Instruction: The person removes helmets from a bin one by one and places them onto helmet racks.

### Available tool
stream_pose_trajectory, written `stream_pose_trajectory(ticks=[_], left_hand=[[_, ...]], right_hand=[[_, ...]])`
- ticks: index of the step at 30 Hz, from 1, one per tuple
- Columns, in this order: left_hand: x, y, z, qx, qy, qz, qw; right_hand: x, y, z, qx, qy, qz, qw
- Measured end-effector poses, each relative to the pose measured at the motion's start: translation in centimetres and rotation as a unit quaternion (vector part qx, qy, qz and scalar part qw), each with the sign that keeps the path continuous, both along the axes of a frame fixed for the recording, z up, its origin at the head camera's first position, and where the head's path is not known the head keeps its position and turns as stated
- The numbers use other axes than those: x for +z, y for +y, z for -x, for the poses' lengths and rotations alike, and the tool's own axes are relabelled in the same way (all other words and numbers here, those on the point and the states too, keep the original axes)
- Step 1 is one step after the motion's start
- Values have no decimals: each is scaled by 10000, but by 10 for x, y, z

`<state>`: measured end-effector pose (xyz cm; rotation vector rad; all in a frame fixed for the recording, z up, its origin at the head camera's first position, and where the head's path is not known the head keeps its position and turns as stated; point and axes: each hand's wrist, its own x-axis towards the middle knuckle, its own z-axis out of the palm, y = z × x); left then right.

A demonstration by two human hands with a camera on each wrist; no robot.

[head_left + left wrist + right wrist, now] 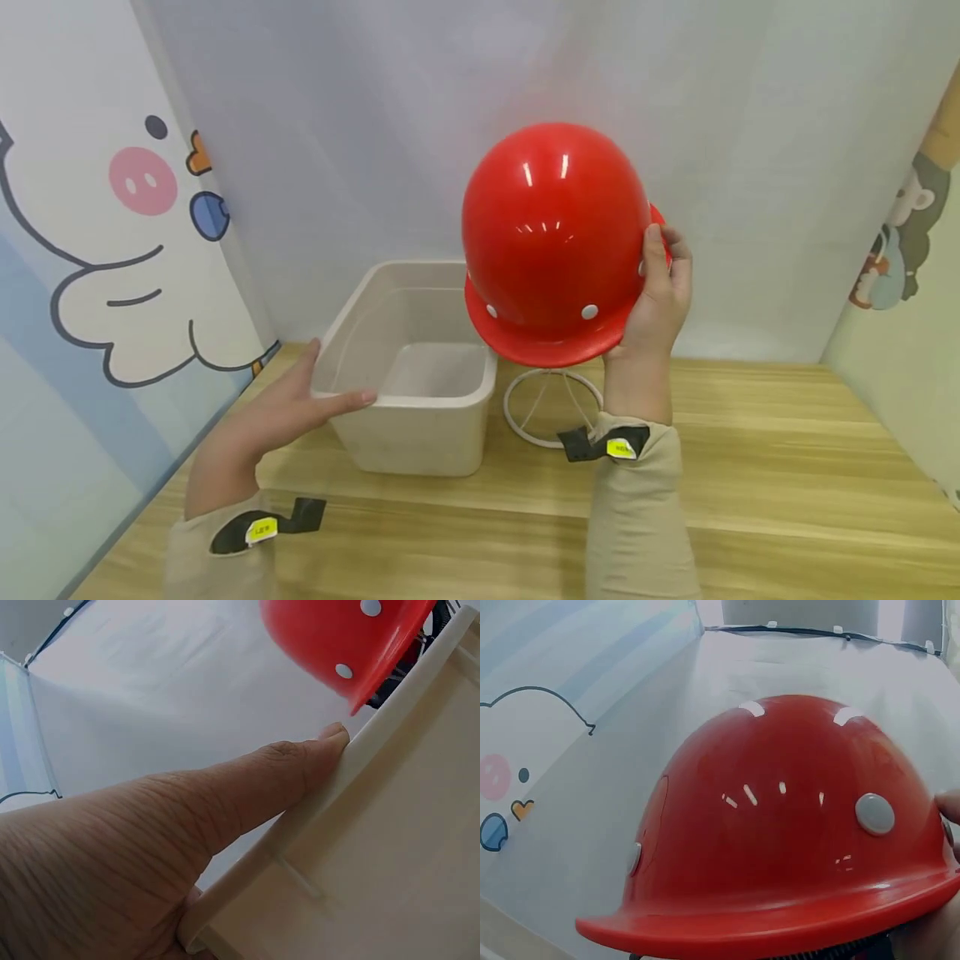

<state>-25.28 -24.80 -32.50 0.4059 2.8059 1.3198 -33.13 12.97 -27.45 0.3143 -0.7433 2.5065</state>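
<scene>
A glossy red hard hat (551,233) with white rivets is held up in my right hand (660,292). The thumb lies on the shell's right side and the fingers go behind its edge. In the right wrist view the hard hat (795,832) fills the middle. My left hand (288,400) grips the near left corner of a beige plastic bin (412,433). Its thumb lies along the front rim, as the left wrist view also shows on the bin's rim (397,712). The other fingers are at the left side, partly hidden.
Beneath the hard hat, a white wire ring (517,425) with thin rods stands on the wood-grain table (787,500); its upper part is hidden. A pale curtain (337,150) hangs behind. Cartoon-printed panels (82,208) stand on both sides.
</scene>
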Motion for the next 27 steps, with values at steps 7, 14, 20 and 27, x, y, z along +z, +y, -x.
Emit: stream_pose_trajectory(ticks=[7,14,20,27], left_hand=[[-2,0,0,-93,51,-58,9999],[-3,1,-1,-20,-29,-72,10000],[-3,1,-1,-148,37,-127,9998],[0,0,0,-33,-63,-102,9999]], right_hand=[[-12,18,4,465,-648,92,9968],[-18,28,8,1947,15,863,9771],[-22,34,9,2174,-194,1468,9648],[-19,35,8,1996,-124,1095,9737]])
